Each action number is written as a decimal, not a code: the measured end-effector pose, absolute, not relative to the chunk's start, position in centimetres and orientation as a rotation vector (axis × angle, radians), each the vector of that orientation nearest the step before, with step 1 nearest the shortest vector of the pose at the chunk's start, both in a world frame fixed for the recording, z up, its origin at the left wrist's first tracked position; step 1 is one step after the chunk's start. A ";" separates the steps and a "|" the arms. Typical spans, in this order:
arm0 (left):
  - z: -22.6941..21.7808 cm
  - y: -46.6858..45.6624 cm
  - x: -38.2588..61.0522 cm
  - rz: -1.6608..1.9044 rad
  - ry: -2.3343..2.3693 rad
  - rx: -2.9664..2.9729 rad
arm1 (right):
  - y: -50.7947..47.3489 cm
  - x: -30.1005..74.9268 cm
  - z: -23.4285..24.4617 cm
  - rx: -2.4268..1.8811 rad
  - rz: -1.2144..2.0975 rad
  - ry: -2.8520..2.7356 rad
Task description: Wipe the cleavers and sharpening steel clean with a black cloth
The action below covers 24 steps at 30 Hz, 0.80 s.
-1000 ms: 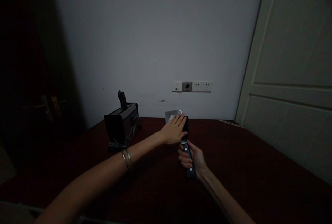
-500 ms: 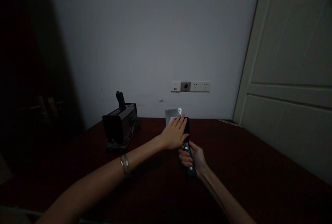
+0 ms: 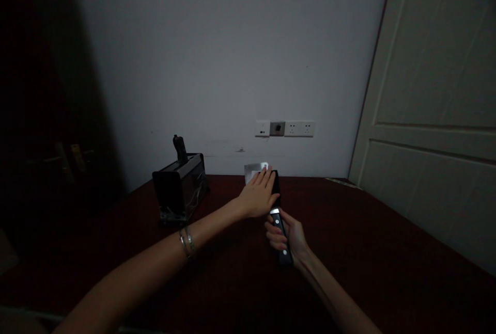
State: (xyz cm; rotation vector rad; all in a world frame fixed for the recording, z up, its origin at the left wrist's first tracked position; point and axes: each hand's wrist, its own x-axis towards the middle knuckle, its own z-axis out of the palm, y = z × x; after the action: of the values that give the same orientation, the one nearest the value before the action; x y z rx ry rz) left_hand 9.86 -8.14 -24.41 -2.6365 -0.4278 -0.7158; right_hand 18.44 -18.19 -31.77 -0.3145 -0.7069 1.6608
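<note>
A cleaver (image 3: 251, 168) with a broad shiny blade and a black riveted handle is raised in front of me, blade pointing away. The fingers of my right hand (image 3: 289, 233) wrap round its handle. Flat across the blade lies my left hand (image 3: 258, 194), fingers stretched out and covering most of the metal. A small pale patch shows beside the left fingers; I cannot tell whether it is a cloth or a reflection. Two bracelets circle the left wrist.
A black knife block (image 3: 180, 187) with a dark handle (image 3: 180, 149) sticking up from it stands on the dark red table (image 3: 333, 236) to the left. Behind are a pale wall with sockets (image 3: 299, 128) and, at right, a panelled door (image 3: 430, 91).
The cleaver and both hands have shifted slightly left, and the blade has tilted a little. My left hand stays flat on the blade.
</note>
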 end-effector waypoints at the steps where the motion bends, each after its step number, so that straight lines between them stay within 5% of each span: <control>1: -24.7 -8.8 9.7 -0.717 -0.379 -2.629 | -18.2 18.5 -31.7 -0.302 1.646 -0.708; 12: -22.1 -3.9 10.9 -0.714 -0.660 -2.609 | -18.3 18.1 -31.9 -0.296 1.731 -0.720; 24: -24.8 -6.6 7.4 -0.621 -0.299 -2.613 | -18.3 18.8 -31.5 -0.233 1.693 -0.718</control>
State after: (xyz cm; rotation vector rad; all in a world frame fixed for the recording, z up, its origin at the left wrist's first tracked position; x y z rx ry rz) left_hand 7.43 -6.64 -24.81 -2.6132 -0.2993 -0.6207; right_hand 18.81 -18.26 -31.52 -0.2327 -0.7179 1.6934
